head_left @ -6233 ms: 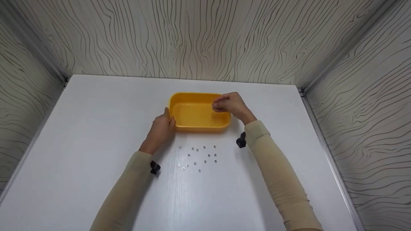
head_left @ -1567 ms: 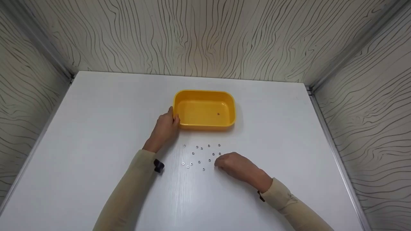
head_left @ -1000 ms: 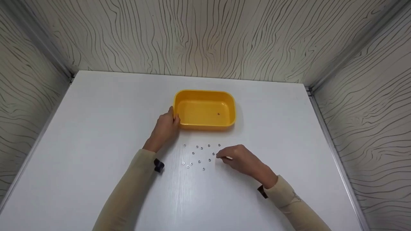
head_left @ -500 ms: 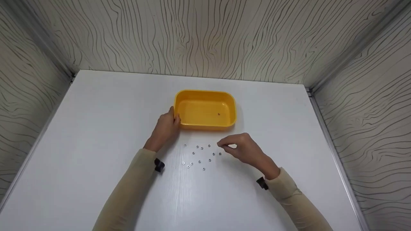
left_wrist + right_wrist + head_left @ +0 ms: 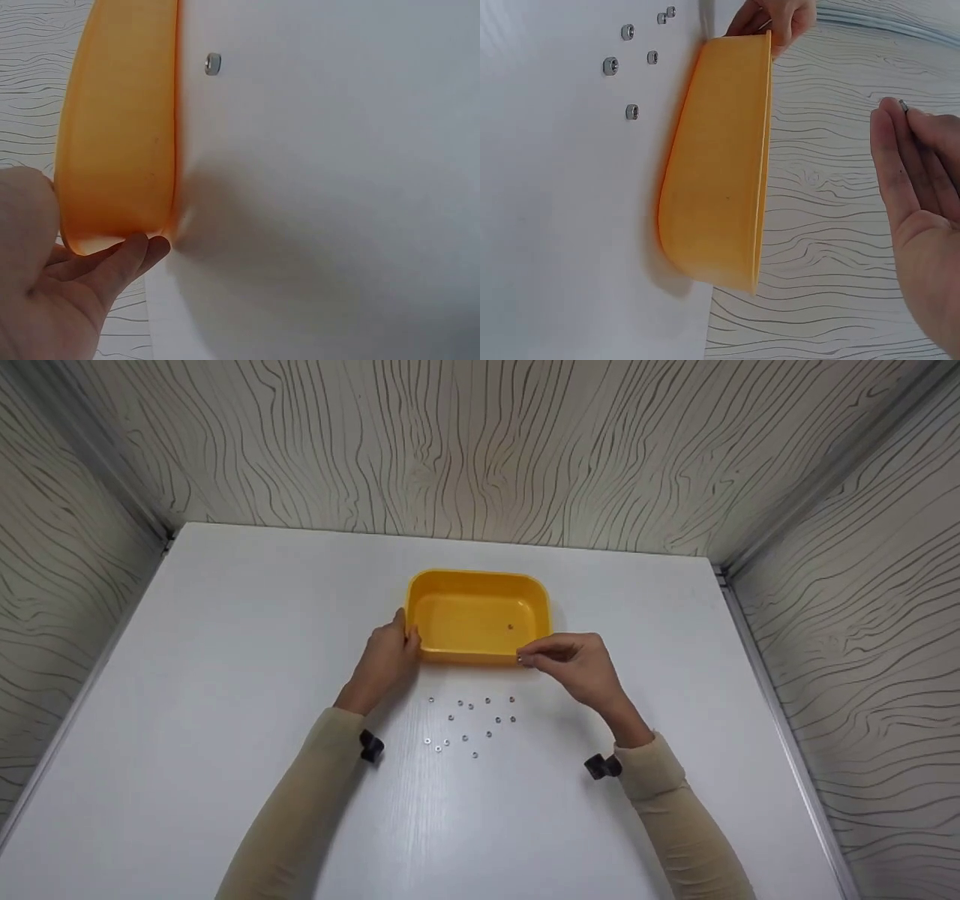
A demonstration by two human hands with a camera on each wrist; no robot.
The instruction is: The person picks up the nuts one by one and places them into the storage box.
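In the head view a yellow plastic bin (image 5: 469, 658) stands on the white table, one small nut (image 5: 511, 627) on its floor. My left hand (image 5: 384, 664) grips the bin's left end, thumb on the near side; the left wrist view shows its fingers against the orange-looking wall (image 5: 124, 135). Between thumb and fingertips my right hand (image 5: 577, 664) pinches a small metal nut (image 5: 904, 106), at the bin's near right corner. From the right wrist view, that hand is raised beyond the bin's rim (image 5: 763, 165).
Several loose hex nuts (image 5: 488, 734) lie scattered on the table (image 5: 450, 825) in front of the bin. One nut (image 5: 213, 64) sits close to the bin's near wall. A wood-grain patterned panel (image 5: 480, 450) stands behind the table.
My right hand has picked a nut from the table's scattered group and moved up to the bin's near right corner. Since the oldest frame, one nut has come to lie in the bin.
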